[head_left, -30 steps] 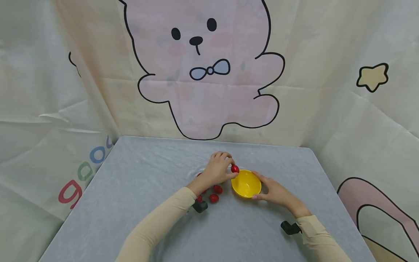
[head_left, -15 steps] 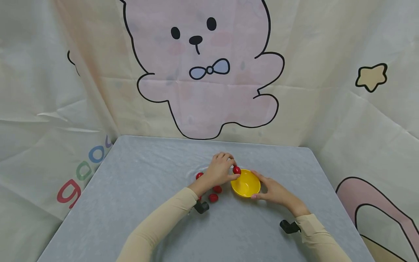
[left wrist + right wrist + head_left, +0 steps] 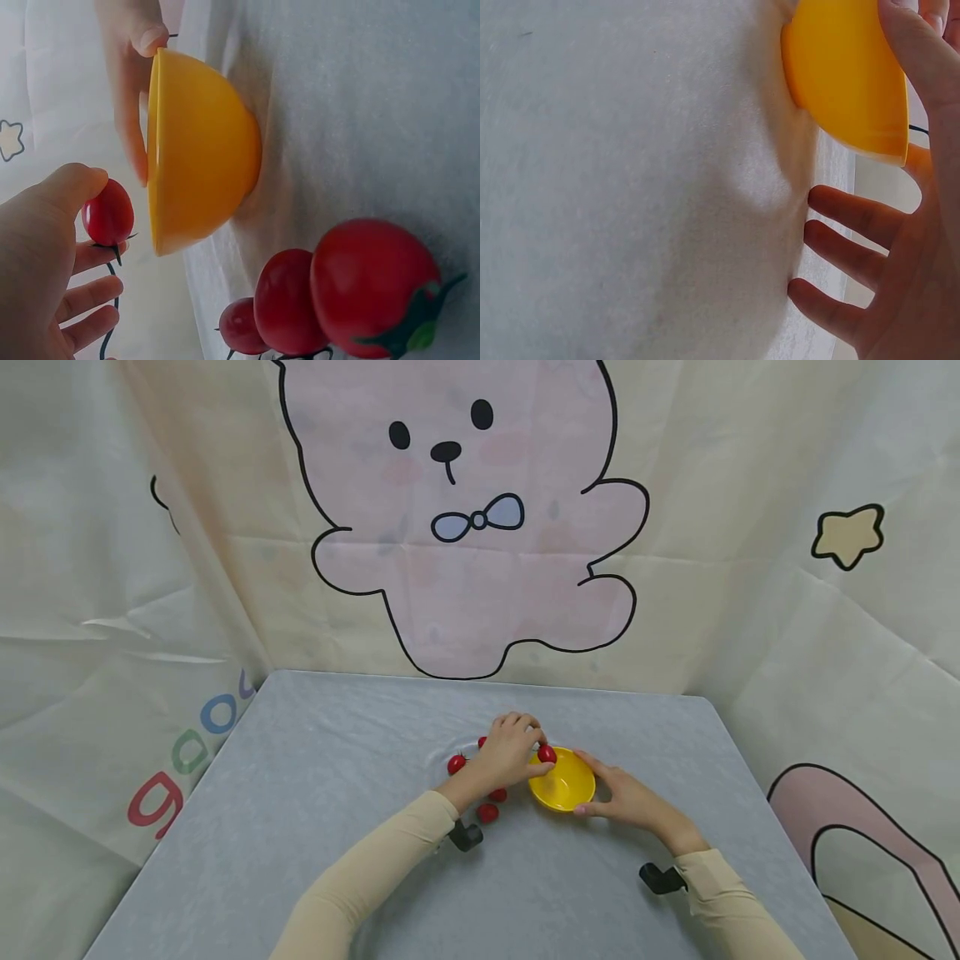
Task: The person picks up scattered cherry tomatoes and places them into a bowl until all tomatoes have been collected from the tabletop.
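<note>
My left hand (image 3: 542,760) pinches a red cherry tomato (image 3: 547,753) between thumb and fingers, just above the far-left rim of a small yellow bowl (image 3: 564,785). In the left wrist view the left hand (image 3: 88,225) keeps the tomato (image 3: 109,214) level with the rim of the bowl (image 3: 202,150). My right hand (image 3: 603,789) holds the bowl's right side between thumb and forefinger. The right wrist view has its thumb (image 3: 919,82) along the bowl (image 3: 840,67) and the other fingers straight, off the bowl.
Several loose cherry tomatoes (image 3: 488,812) lie on the grey table (image 3: 315,827) left of the bowl, one further left (image 3: 456,764). They appear close up (image 3: 371,289) in the left wrist view. A cartoon-bear cloth (image 3: 465,527) hangs behind the table.
My left hand has carried the tomato a little to the right, from beside the bowl to over its rim. The right hand stays on the bowl.
</note>
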Motion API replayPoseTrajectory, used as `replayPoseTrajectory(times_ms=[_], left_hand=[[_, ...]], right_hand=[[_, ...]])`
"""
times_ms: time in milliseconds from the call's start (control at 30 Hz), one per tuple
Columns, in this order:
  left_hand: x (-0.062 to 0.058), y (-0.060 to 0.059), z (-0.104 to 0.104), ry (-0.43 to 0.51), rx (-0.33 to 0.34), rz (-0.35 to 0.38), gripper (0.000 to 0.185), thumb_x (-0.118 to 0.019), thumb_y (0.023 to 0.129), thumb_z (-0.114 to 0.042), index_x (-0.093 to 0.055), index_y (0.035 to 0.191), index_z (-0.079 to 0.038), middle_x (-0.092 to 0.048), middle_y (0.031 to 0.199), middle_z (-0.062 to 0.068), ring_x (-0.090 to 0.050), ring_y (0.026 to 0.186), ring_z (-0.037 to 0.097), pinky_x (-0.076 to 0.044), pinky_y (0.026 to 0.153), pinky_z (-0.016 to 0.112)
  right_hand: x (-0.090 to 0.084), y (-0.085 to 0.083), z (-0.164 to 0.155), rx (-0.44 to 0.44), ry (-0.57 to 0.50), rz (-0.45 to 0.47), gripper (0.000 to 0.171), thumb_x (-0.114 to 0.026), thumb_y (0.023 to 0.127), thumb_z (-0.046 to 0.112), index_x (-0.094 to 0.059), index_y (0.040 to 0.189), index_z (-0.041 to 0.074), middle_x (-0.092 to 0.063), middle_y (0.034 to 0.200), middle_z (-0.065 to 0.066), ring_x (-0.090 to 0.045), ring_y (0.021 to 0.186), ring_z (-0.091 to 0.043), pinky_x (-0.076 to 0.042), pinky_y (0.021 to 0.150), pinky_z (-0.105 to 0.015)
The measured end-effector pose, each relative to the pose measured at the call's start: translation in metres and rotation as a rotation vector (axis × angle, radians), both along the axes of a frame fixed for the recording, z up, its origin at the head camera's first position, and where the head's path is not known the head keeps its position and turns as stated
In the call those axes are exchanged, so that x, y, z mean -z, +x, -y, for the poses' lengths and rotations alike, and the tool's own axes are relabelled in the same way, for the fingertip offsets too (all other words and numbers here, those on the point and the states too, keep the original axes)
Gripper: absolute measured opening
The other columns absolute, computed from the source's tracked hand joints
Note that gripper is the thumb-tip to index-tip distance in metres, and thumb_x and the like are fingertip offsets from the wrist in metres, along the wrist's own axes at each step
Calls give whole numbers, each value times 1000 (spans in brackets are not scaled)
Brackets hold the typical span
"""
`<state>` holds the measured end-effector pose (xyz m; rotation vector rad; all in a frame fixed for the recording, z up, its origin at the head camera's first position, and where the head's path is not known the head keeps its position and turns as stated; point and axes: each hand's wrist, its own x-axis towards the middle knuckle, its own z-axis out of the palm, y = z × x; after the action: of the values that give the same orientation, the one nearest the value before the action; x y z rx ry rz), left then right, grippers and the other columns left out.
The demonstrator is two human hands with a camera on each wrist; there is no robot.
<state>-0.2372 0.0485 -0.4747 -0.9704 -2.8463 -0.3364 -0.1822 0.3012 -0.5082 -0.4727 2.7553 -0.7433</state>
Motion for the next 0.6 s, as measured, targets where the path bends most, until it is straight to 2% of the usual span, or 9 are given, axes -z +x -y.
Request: replayPoseTrajectory(times_ms=[600], left_hand=[[11, 5, -9, -7, 41, 14, 44, -64, 88, -59, -67, 113, -24, -58, 130, -1, -50, 120, 20, -40, 111, 44]], right_hand=[[0, -1, -1, -30, -23, -23, 99, -75, 81, 54, -20, 159, 25, -31, 162, -13, -37, 144, -43, -30, 110, -69]])
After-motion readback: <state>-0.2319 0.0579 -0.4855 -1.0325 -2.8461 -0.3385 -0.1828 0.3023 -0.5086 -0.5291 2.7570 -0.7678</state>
